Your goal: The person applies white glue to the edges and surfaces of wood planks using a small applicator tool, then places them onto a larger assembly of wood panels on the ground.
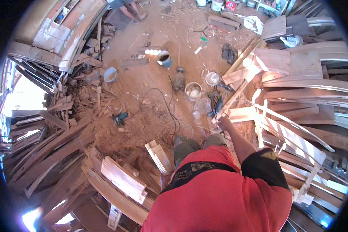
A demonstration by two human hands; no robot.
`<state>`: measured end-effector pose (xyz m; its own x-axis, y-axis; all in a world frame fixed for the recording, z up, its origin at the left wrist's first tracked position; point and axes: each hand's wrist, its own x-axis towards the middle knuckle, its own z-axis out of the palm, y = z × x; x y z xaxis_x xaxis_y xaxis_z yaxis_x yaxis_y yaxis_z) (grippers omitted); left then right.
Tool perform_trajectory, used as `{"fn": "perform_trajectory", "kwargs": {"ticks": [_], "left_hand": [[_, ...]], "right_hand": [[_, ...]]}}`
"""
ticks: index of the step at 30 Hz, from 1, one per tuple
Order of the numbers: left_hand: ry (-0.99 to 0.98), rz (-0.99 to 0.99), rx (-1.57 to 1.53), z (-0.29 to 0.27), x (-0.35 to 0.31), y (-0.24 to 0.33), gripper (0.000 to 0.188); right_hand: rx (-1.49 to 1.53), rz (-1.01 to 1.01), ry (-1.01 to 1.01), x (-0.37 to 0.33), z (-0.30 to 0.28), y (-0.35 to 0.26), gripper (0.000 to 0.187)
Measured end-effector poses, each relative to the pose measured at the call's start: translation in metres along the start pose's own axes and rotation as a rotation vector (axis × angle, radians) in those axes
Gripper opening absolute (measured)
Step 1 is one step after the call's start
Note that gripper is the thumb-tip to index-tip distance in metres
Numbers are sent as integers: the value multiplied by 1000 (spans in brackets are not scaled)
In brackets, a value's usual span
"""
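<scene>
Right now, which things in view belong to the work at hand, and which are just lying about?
Likely in the work:
flat pale wooden boards, at the left hand
pale rectangular wooden plank, beside the right hand, whose grip is unclear

Apparently just lying about:
teal-and-black power tool
round light-blue bucket
crumpled white sheeting

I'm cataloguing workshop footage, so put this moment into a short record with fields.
Left hand: at the near end of pale boards; grip unclear
Right hand: beside a pale plank; grip unclear
Power tool: blue and dark, on the littered floor
Buckets: light-blue bucket left of blue-grey bucket
Other person: bare legs, top left
</scene>
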<state>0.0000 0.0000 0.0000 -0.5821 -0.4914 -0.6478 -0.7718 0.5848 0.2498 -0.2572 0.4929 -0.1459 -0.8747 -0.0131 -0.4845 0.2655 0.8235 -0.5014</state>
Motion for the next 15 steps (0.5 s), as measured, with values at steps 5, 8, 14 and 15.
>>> {"fn": "perform_trajectory", "kwargs": {"ticks": [5,8,14,15], "left_hand": [[123,86,-162,-24,95,88,103],[118,127,-111,-50,161,132,107],[32,232,158,-78,310,217,130],[7,235,120,-83,330,224,129]], "right_hand": [[195,53,26,-6,-10,1,40],[141,240,-99,-7,4,-3,43],[-35,103,-169,28,-10,-34,45],[-54,29,-70,40,-8,-47,44]]}}
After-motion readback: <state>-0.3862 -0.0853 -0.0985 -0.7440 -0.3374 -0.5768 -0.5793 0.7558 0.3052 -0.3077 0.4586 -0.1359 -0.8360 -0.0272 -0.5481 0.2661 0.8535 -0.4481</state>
